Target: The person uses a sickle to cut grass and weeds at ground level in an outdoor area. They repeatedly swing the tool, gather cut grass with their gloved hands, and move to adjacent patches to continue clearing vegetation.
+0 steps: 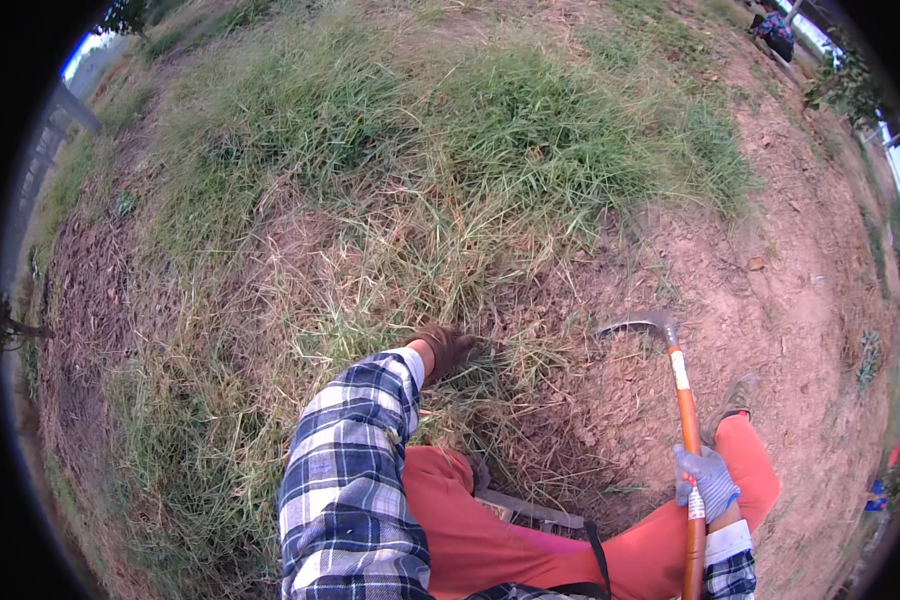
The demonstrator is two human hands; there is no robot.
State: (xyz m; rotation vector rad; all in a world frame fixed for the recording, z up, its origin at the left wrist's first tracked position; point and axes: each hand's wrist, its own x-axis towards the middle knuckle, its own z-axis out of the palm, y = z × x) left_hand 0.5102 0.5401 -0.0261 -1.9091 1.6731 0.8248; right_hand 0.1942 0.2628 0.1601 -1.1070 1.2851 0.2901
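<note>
My right hand (709, 484), in a grey-blue knit glove, is wrapped around the orange wooden handle (686, 412) of a sickle. The curved metal blade (637, 321) points left, just over bare soil. My left hand (444, 354), in a dark brown glove, reaches down into loose cut grass (495, 375). Its fingers are partly hidden, and whether they hold any stems cannot be told. Dry stalks and cut stems (390, 262) lie ahead of that hand.
Tall green grass (547, 120) stands ahead. A heap of cut grass (187, 465) lies to the left, and bare reddish soil (802, 300) to the right. Beneath me is part of a low seat (529, 510). Another person (776, 34) is far off at the upper right.
</note>
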